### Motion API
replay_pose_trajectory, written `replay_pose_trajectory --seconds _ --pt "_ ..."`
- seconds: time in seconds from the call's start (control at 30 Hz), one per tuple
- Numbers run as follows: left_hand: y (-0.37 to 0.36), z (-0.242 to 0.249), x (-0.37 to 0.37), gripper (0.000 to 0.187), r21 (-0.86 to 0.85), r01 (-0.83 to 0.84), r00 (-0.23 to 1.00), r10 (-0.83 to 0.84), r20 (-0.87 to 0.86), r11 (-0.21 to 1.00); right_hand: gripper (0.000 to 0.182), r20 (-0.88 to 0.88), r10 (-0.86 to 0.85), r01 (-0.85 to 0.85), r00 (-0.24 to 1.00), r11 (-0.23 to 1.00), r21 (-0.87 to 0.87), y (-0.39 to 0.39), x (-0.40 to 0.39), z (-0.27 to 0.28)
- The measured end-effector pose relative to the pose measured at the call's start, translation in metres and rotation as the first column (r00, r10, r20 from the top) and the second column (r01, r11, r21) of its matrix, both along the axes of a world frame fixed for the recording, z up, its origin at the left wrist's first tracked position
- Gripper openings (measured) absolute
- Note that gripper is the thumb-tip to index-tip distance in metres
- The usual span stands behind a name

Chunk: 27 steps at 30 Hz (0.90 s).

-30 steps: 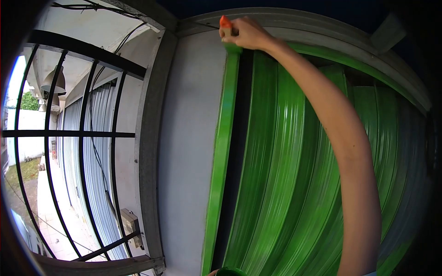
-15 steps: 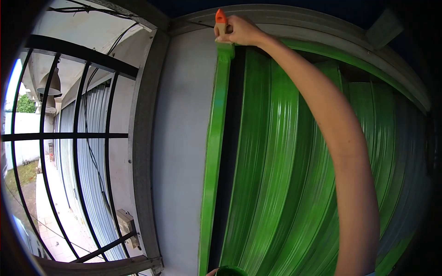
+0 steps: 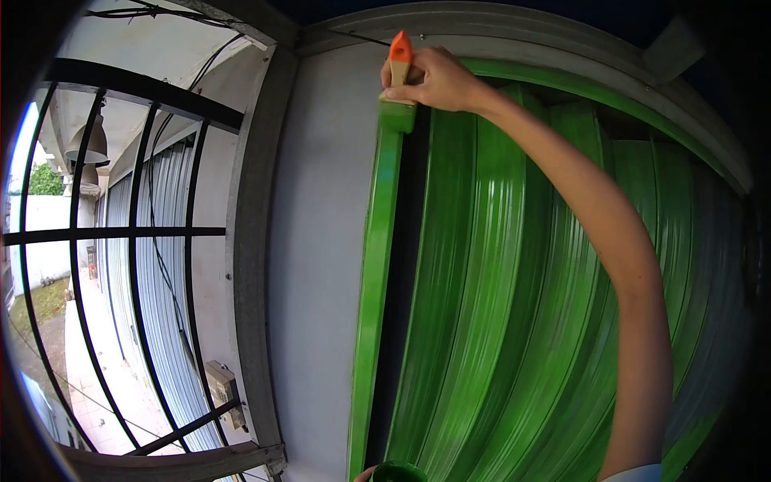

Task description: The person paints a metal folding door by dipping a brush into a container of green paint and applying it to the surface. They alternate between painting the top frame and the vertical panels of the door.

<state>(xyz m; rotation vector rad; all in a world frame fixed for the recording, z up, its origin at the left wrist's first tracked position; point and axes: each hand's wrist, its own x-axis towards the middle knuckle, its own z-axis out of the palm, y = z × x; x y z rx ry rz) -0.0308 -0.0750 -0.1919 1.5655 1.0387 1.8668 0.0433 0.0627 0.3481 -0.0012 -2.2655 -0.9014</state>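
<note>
High up in the head view, my right hand (image 3: 438, 78) grips a paintbrush (image 3: 399, 71) with a wooden handle and an orange tip. Its green-coated bristles lie against the upper part of a narrow green vertical frame strip (image 3: 376, 265). At the bottom edge, a container (image 3: 397, 472) with green on its rim and a dark inside is partly in view. Only a small part of my left hand (image 3: 365, 475) shows, at the container's left side. Green folded metal panels (image 3: 490, 281) stand to the right, past a dark gap.
A pale wall panel (image 3: 317, 241) lies left of the strip. Farther left is a window with black bars (image 3: 80, 237), with hanging cables, a lamp (image 3: 92, 145) and a meter box (image 3: 221, 386) beyond. A grey beam (image 3: 498, 24) runs overhead.
My right hand and the brush have moved slightly down and to the right along the strip's top. The container shows a little more at the bottom edge.
</note>
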Motion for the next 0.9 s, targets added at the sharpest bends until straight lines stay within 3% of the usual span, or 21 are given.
replay_pose_trajectory --seconds 0.13,0.17,0.27,0.37,0.4,0.43,0.47,0.5,0.53,0.57,0.67,0.77,0.83,0.9 --pt "-0.003 0.005 0.005 0.08 0.006 0.001 0.999 -0.001 -0.032 1.0 0.016 -0.136 -0.008 0.014 0.991 0.999 0.048 0.008 0.002 0.024" --pt "-0.003 0.005 0.006 0.08 0.013 0.001 0.999 0.0 -0.042 1.0 0.015 -0.226 -0.09 0.117 0.97 0.987 0.113 0.008 0.003 0.03" --pt "-0.003 0.005 0.009 0.08 0.004 0.02 0.999 -0.02 -0.026 1.0 0.013 -0.35 0.157 -0.02 0.924 0.931 0.365 0.018 -0.003 0.044" --pt "-0.007 0.012 0.011 0.08 -0.012 0.02 1.0 -0.021 -0.022 1.0 0.011 -0.334 0.117 -0.017 0.935 0.957 0.288 0.029 -0.003 0.036" --pt "-0.006 0.01 0.011 0.08 -0.013 0.013 1.0 -0.014 -0.024 1.0 0.012 -0.229 0.174 -0.066 0.958 0.908 0.414 0.036 -0.005 0.025" --pt "-0.006 0.008 0.01 0.08 -0.017 0.008 1.0 -0.008 -0.027 1.0 0.017 -0.226 -0.054 0.122 0.973 0.947 0.296 0.035 -0.004 0.005" --pt "-0.006 0.006 0.01 0.08 -0.02 0.002 1.0 -0.003 -0.029 1.0 0.024 -0.141 -0.006 0.038 0.99 0.973 0.226 0.033 -0.003 -0.025" --pt "-0.007 0.005 0.01 0.08 -0.014 0.0 1.0 0.0 -0.027 1.0 0.027 -0.073 -0.101 0.112 0.992 0.98 0.165 0.03 0.0 -0.051" --pt "-0.009 0.006 0.01 0.08 -0.007 -0.004 1.0 0.004 -0.027 1.0 0.027 0.035 -0.094 0.088 0.995 0.987 0.133 0.026 0.004 -0.078" --pt "-0.011 0.007 0.01 0.08 -0.001 -0.008 1.0 0.008 -0.03 1.0 0.013 0.153 -0.018 -0.009 0.988 0.985 0.173 0.027 0.007 -0.104" --pt "-0.016 0.012 0.011 0.08 -0.014 -0.006 0.999 0.005 -0.042 1.0 0.011 0.238 0.163 -0.153 0.957 0.986 -0.059 0.022 0.018 -0.145" --pt "-0.017 0.009 0.015 0.081 -0.019 0.01 1.0 -0.011 -0.028 1.0 0.013 0.142 0.085 -0.069 0.986 0.991 -0.118 0.035 0.018 -0.126" --pt "-0.018 0.007 0.019 0.081 -0.015 -0.011 0.998 0.01 -0.065 1.0 0.014 0.02 0.012 -0.011 1.0 1.0 -0.028 0.038 0.023 -0.093" --pt "-0.019 0.007 0.02 0.082 -0.023 -0.018 0.996 0.016 -0.091 1.0 0.015 -0.126 0.206 -0.197 0.97 0.977 0.083 0.038 0.025 -0.069"
